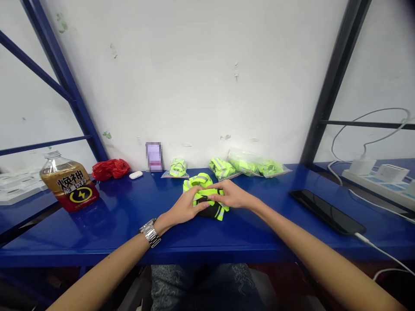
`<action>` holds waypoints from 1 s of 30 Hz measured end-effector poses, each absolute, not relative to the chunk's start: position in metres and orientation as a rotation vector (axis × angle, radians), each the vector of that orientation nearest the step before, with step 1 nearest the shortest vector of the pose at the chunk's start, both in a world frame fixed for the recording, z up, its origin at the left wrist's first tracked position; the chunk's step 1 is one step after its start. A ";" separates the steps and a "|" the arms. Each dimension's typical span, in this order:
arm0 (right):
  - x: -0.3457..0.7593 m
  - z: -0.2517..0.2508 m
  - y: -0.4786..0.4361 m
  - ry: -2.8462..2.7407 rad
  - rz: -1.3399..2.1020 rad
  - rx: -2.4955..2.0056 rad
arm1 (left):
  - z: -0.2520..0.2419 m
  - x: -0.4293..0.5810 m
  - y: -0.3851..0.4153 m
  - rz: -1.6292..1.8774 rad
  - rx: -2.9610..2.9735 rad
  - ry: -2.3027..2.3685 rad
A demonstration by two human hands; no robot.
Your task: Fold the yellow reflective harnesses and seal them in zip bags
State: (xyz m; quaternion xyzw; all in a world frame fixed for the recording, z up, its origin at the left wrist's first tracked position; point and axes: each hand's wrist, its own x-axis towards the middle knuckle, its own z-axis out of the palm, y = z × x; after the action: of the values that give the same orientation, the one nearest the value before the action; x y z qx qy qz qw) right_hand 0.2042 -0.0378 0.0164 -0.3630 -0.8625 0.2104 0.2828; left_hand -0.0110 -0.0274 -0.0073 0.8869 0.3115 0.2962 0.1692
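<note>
Vest (198, 181) on surface (129, 216), long axis 11-to-5 o'clock; left hand (186, 208) at its 8, right hand (232, 195) at its 3, both grips clamped on it.

Both hands meet at the middle of a glossy blue metal shelf (123, 216). The left hand (183, 209), with a silver metal wristwatch (150, 232), and the right hand (231, 195) pinch a neon yellow-green fabric bundle (201, 183) with grey reflective strips. Far behind it, against the white wall, lie three clear plastic bags of the same neon fabric (259, 166). Far left stands an amber plastic drink bottle (69, 185), near a crumpled red plastic bag (110, 168). On the right lies a flat black phone (326, 211) with a white cable plugged in.
</note>
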 end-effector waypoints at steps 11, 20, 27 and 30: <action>0.207 0.034 -0.051 -2.507 0.549 -0.944 | -0.014 -0.013 -0.023 0.776 2.470 0.993; 0.202 0.002 -0.033 -2.230 0.513 -1.042 | -0.013 -0.011 -0.016 0.839 2.386 0.956; 0.195 -0.027 -0.033 -2.182 -0.008 -1.083 | -0.011 -0.006 -0.016 0.697 2.464 1.094; 0.192 -0.030 -0.038 -2.204 -0.268 -1.110 | -0.012 -0.005 -0.023 0.695 2.550 1.145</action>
State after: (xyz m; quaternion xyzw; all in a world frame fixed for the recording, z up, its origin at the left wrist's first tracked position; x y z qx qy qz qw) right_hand 0.1915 -0.0382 -0.0298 -0.4232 -0.8401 -0.1022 0.3235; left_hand -0.0050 -0.0226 -0.0116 0.8777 0.3942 0.2393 0.1303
